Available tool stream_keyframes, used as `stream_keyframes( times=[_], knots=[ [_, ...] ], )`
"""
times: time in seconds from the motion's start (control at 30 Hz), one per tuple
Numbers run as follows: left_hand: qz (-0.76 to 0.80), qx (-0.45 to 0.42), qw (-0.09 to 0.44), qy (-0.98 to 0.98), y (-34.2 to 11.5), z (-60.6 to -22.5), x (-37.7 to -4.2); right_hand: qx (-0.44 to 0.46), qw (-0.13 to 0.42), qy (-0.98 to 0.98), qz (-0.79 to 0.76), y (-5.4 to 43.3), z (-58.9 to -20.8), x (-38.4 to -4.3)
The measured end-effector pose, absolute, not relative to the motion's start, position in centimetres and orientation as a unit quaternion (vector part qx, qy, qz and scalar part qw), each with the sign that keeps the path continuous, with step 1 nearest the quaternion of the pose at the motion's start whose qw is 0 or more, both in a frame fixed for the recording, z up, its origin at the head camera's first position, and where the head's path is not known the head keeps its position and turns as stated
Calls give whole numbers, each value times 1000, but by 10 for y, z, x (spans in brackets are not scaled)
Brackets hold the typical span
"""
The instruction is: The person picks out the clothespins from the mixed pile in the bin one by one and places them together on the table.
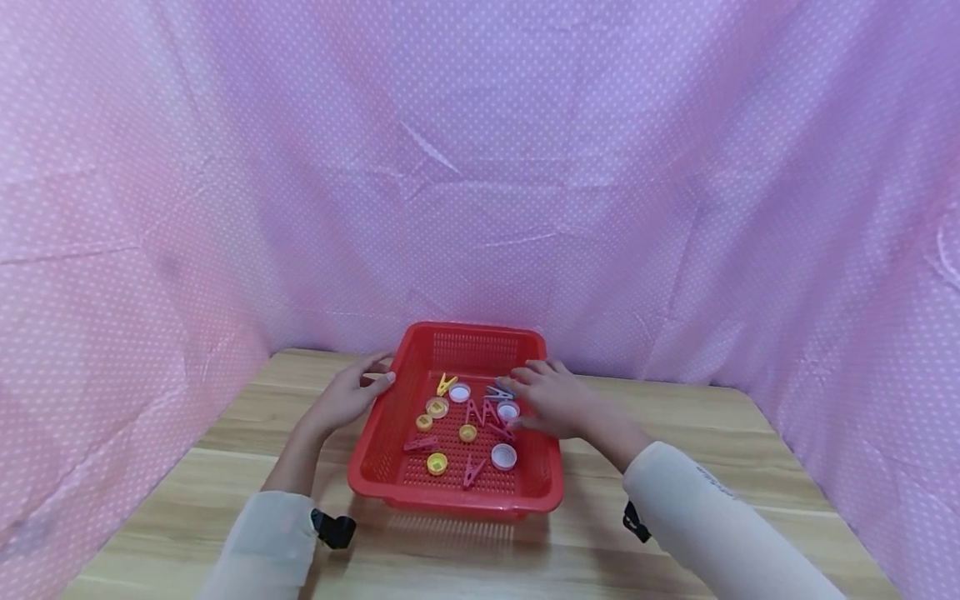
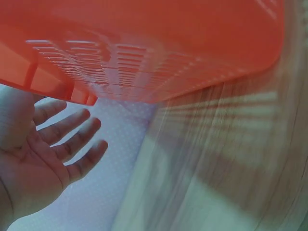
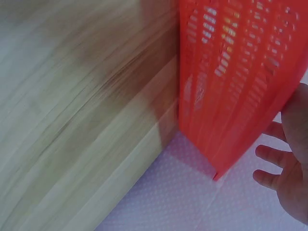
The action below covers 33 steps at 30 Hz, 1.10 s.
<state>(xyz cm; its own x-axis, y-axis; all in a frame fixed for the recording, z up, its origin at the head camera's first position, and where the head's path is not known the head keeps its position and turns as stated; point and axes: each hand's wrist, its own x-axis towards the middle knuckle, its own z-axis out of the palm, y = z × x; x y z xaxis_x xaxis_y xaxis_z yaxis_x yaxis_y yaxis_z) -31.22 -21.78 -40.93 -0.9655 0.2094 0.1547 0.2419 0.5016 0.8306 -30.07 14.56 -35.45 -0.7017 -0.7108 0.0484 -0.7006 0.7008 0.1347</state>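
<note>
A red plastic basket point(image 1: 457, 502) with slotted walls stands on the table. My left hand point(image 1: 347, 398) is at its left rim, thumb right by the edge. In the left wrist view the fingers point(image 2: 77, 144) of that hand are loosely spread outside the basket wall. My right hand point(image 1: 555, 402) reaches over the right rim, fingers extended, close to a grey-blue clothespin point(image 1: 498, 394) and a white bottle cap point(image 1: 507, 411). Elsewhere in the basket lie pink clothespins point(image 1: 472, 472), a yellow clothespin point(image 1: 445, 384), yellow caps point(image 1: 437, 463) and more white caps point(image 1: 504, 456).
The light wooden table point(image 1: 675, 483) extends to both sides of the basket. A pink dotted cloth point(image 1: 480, 183) hangs behind the table and along both sides. A small black camera point(image 1: 333, 529) is strapped at the left wrist, another black device point(image 1: 636, 522) at the right.
</note>
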Motion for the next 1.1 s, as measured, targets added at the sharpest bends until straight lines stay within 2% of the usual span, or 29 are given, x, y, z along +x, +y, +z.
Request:
stream_keyframes(
  times=[0.5, 0.77, 1.1],
  knots=[
    [-688, -88, -35, -720, -219, -422, -313, 432, -16, -894, -115, 98, -375, -299],
    [-718, -68, -58, -690, -220, -422, -310, 441, -96, -891, -46, 89, -387, -296],
    [-718, -68, -59, -690, -220, -424, -314, 530, -102, -842, -7, 82, -398, -301]
  ],
)
